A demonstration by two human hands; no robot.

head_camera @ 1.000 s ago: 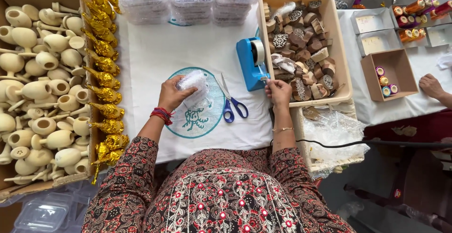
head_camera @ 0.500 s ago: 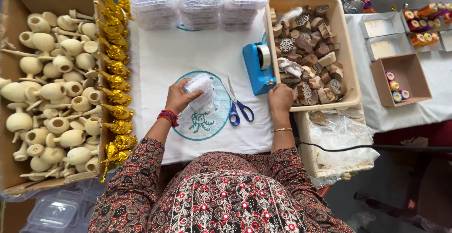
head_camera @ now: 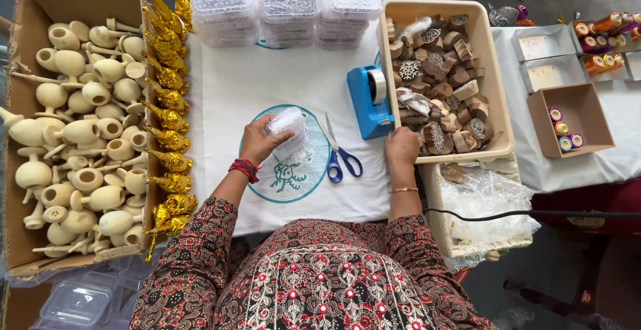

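Observation:
My left hand [head_camera: 257, 142] grips a small bundle wrapped in clear bubble wrap [head_camera: 288, 128] over a round teal print on the white cloth [head_camera: 267, 83]. My right hand [head_camera: 402, 148] rests at the near edge of a beige tray [head_camera: 497, 83], fingers curled in among the carved wooden blocks [head_camera: 444, 70]; whether it holds one I cannot tell. Blue-handled scissors [head_camera: 340, 156] lie on the cloth between my hands. A blue tape dispenser [head_camera: 370, 101] stands just beyond them, beside the tray.
A cardboard box [head_camera: 27, 50] of pale wooden pots fills the left side, with a row of gold ornaments [head_camera: 167, 103] along it. Clear lidded containers [head_camera: 287, 6] stand at the back. A basket with plastic wrap [head_camera: 484, 200] sits below the tray. Small boxes with thread spools [head_camera: 567, 123] lie right.
My right hand has moved from the cloth near the scissors to the tray's near edge. My left hand still holds the wrapped bundle. Another person's hand at the right edge is out of view.

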